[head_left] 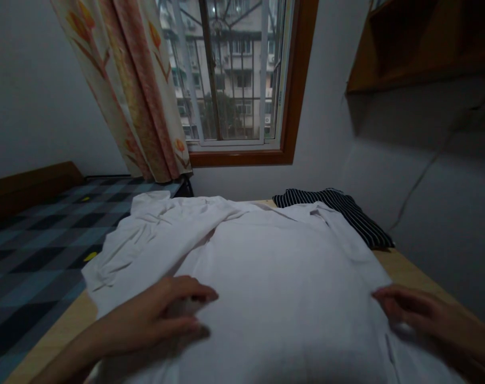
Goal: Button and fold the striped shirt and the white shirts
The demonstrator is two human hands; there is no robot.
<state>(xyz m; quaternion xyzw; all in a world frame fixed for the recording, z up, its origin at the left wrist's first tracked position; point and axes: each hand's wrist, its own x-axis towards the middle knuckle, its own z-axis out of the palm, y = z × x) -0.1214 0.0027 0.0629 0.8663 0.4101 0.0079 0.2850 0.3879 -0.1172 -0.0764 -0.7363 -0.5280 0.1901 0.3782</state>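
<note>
White cloth (282, 272): looks light, floppy
Hold: side edges, imo
Left grip (162, 309): loosely parted
Right grip (422, 314): can't tell if pinching

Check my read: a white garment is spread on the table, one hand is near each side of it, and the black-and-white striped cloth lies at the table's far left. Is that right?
Not quite: the head view shows the striped cloth at the table's far right. The white garment, left hand and right hand are as you say.
</note>
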